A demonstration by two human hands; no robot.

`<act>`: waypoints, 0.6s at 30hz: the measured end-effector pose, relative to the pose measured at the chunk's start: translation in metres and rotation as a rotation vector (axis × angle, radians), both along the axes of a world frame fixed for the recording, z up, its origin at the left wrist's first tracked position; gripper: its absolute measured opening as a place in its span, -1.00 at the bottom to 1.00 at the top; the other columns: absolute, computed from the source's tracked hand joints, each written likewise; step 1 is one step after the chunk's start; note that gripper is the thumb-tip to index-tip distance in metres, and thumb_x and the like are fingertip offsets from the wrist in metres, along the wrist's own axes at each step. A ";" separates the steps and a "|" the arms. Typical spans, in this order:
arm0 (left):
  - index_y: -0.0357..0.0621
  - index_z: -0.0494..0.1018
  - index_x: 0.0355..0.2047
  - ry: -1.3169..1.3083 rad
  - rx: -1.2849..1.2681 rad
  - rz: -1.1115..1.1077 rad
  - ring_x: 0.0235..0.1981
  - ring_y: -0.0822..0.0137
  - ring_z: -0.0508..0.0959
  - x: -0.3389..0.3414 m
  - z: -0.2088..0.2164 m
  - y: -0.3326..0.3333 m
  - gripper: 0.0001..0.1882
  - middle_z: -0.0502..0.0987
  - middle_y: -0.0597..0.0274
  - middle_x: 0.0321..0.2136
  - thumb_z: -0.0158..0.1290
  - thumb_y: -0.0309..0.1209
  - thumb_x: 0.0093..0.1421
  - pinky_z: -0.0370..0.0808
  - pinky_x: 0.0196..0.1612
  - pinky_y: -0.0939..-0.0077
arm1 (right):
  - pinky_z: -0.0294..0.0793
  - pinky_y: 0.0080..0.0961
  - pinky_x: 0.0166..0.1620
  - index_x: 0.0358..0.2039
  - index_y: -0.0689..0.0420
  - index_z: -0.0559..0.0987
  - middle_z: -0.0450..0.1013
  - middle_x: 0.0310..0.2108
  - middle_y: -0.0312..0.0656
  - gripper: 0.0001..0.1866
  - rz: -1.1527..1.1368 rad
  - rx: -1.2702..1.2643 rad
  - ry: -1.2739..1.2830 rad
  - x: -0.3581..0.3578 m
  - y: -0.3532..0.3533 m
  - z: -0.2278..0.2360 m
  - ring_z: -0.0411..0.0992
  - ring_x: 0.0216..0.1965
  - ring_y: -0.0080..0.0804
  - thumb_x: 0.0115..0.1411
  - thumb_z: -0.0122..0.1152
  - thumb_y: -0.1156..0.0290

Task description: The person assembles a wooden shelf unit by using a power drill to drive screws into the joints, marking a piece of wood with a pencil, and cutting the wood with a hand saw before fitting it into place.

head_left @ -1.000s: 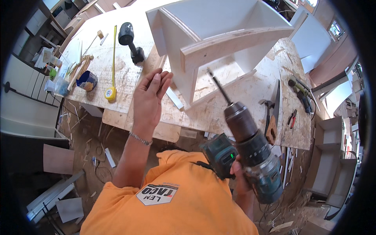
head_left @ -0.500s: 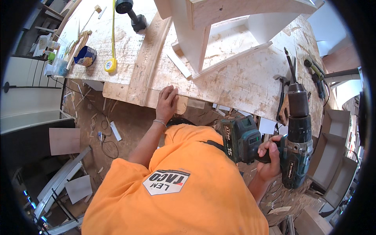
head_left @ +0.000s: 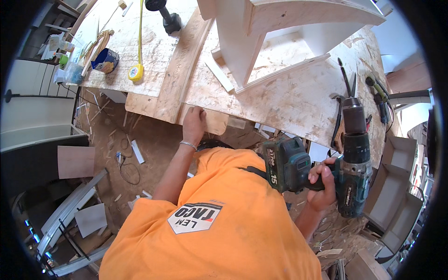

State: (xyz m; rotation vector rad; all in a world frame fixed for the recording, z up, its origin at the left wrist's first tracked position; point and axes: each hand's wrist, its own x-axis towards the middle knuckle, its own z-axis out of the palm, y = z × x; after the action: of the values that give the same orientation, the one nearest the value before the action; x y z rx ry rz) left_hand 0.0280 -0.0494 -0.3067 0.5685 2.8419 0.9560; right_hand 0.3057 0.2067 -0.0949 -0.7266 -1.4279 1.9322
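Observation:
My right hand (head_left: pixel 322 187) is wrapped round the handle of a dark teal cordless drill (head_left: pixel 355 172). The drill's bit points up and away, and its battery pack (head_left: pixel 285 163) sits toward my body. My left hand (head_left: pixel 194 122) rests by the near edge of the wooden workbench (head_left: pixel 275 109), next to a thin board (head_left: pixel 216 123) jutting from under the top. Its fingers are curled in; whatever they may hold is hidden. Beyond it, a white-faced wooden frame (head_left: pixel 240 51) stands on the bench, with a narrow white strip (head_left: pixel 218 76) lying beside it.
On the bench's left lie a yellow tape measure (head_left: pixel 135 73) with its blade drawn out, a blue tub (head_left: pixel 105 60) and a second black power tool (head_left: pixel 170 22). A hammer (head_left: pixel 338 121) and pliers-like tools (head_left: pixel 378 91) lie at right. Offcuts and a cable (head_left: pixel 128 170) litter the floor.
My left hand's fingers, stretched over the bench edge before, have curled in, and the hand has drawn back slightly. My right hand keeps holding the drill. The view has shifted a little.

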 end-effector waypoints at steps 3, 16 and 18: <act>-0.28 0.53 -0.10 -0.229 0.144 0.058 -0.30 0.10 0.59 -0.009 0.002 0.000 -0.78 0.58 0.04 -0.29 0.14 -0.38 0.34 0.52 -0.15 0.24 | 0.37 -0.50 -0.34 -0.01 0.24 0.45 0.42 -0.45 -0.23 -0.68 0.059 0.019 0.040 0.000 -0.005 0.004 0.35 -0.51 -0.52 0.27 0.20 0.40; -0.11 0.38 -0.01 -0.922 1.428 -0.207 -0.16 0.39 0.70 0.022 0.279 0.106 -0.75 0.64 0.09 -0.09 -0.01 -0.22 0.49 0.68 -0.21 0.61 | 0.39 -0.37 -0.12 0.18 0.14 0.31 0.31 -0.14 -0.18 -0.40 0.124 0.209 -0.296 0.048 0.010 -0.021 0.32 -0.18 -0.39 0.20 0.35 0.34; -0.11 0.39 -0.01 -0.922 1.461 -0.132 -0.14 0.38 0.70 0.027 0.289 0.114 -0.74 0.64 0.11 -0.08 -0.02 -0.21 0.49 0.68 -0.18 0.58 | 0.40 -0.33 -0.06 0.23 0.11 0.28 0.30 -0.07 -0.16 -0.35 0.120 0.211 -0.330 0.058 0.013 -0.027 0.32 -0.11 -0.36 0.19 0.37 0.32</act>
State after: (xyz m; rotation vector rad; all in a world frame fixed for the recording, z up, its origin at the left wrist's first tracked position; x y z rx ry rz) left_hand 0.0552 0.0641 -0.0180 0.2027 0.9861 2.3122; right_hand 0.3638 0.2193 -0.1223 -0.9071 -1.8819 1.7692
